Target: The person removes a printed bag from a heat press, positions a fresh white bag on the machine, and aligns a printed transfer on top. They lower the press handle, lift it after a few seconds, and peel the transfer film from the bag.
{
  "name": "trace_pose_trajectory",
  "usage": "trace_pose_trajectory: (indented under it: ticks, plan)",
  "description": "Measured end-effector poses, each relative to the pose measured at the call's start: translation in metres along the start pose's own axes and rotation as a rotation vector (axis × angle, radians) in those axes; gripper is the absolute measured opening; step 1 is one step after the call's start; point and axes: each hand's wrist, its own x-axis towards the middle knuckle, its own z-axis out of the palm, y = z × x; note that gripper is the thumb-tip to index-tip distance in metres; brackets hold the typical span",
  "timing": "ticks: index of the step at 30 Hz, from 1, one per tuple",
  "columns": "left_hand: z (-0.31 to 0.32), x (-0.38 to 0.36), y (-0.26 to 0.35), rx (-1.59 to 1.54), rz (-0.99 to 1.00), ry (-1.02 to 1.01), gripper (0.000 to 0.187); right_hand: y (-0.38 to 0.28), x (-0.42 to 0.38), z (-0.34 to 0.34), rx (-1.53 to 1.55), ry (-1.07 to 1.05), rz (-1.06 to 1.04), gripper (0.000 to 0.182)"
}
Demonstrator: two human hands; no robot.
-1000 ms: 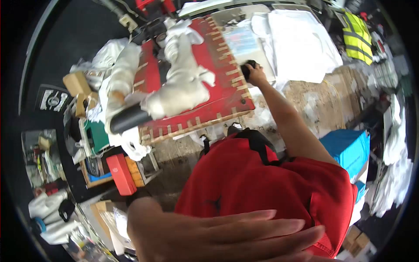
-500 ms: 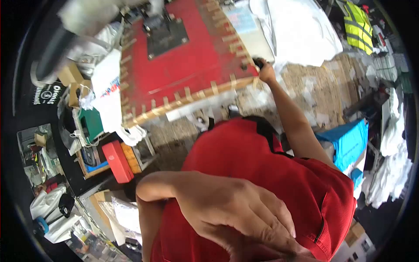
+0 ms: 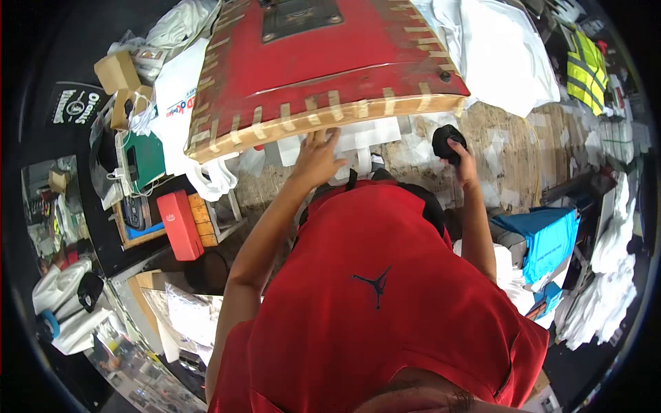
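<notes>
A large red panel point(image 3: 317, 79), edged with beige tape strips and fitted with a dark metal plate point(image 3: 303, 17), fills the top of the view. My left hand point(image 3: 318, 160) reaches to its front edge, fingers extended and thumb apart, fingertips right at the taped rim. White paper point(image 3: 368, 135) shows just below that edge. To the right, my right hand point(image 3: 463, 160) is closed round a dark, rounded black object point(image 3: 446, 143) whose kind I cannot tell. It is below the panel's right corner, over a worn wooden surface point(image 3: 513, 148).
White fabric point(image 3: 509, 55) lies right of the panel, and a white printed bag point(image 3: 172, 110) hangs at its left. A red box point(image 3: 180, 226) stands at the left. Blue cloth point(image 3: 551, 237) and piled white garments point(image 3: 606, 275) are at the right. A yellow vest point(image 3: 586, 72) hangs at the far right.
My left hand has dropped from near the camera to the panel's front edge. My right hand has moved off the panel's corner with the black object. The panel appears higher in view.
</notes>
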Motion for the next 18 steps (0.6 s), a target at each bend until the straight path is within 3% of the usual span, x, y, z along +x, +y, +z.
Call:
trace_pose_trajectory:
  ticks: [2,5,8,10,12,14,16,18]
  plan:
    - [-0.003,-0.004,0.006,-0.019,-0.025,-0.059,0.078,-0.036,-0.01,0.029,-0.099,-0.071,-0.095,0.045]
    - [-0.004,-0.006,0.009,-0.015,-0.008,-0.101,0.079,-0.073,-0.028,0.089,-0.551,-0.243,-0.428,0.048]
    - [0.005,-0.015,0.007,-0.012,0.04,0.008,0.075,-0.076,-0.029,0.147,-0.721,-0.417,-0.668,0.054]
    - [0.006,-0.021,0.004,-0.031,0.024,0.05,0.075,-0.069,-0.023,0.182,-0.774,-0.446,-0.594,0.054]
    - [0.0,-0.026,0.006,-0.076,-0.004,0.018,0.074,-0.064,-0.016,0.218,-0.787,-0.478,-0.684,0.053]
    - [-0.003,-0.028,0.005,-0.085,-0.053,-0.033,0.076,-0.059,-0.006,0.252,-0.979,-0.313,-0.971,0.049]
    - [-0.003,-0.031,-0.001,-0.124,-0.043,-0.057,0.076,-0.047,0.03,0.284,-0.949,-0.398,-1.032,0.048]
    - [-0.005,-0.037,-0.006,-0.091,-0.057,0.008,0.077,-0.032,0.054,0.317,-1.203,-0.303,-1.13,0.046]
